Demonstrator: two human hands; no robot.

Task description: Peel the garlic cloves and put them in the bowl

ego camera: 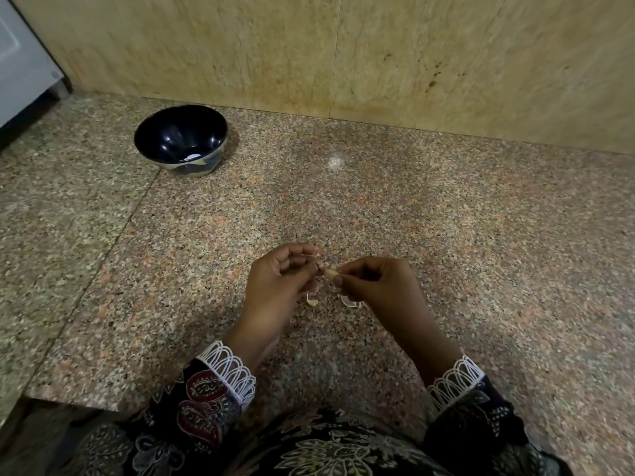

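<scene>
Above the near middle of the speckled granite bench (pixel 446 218), the right hand (pixel 374 286) pinches a small pale garlic clove (pixel 330 273); the left hand (pixel 281 280), fingers curled, picks at its tip. The glossy black round bowl (pixel 181 140) stands near the bench's far left corner, well apart.

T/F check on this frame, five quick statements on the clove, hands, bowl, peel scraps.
1. Both hands pinch the garlic clove. True: left hand, right hand.
2. The bowl sits between the hands. False: it stands far off, up left near the wall.
3. Peel scraps lie on the counter under the hands. True.
4. The bowl is white inside. False: dark.
5. A knife is in the right hand. False: only the clove.
</scene>
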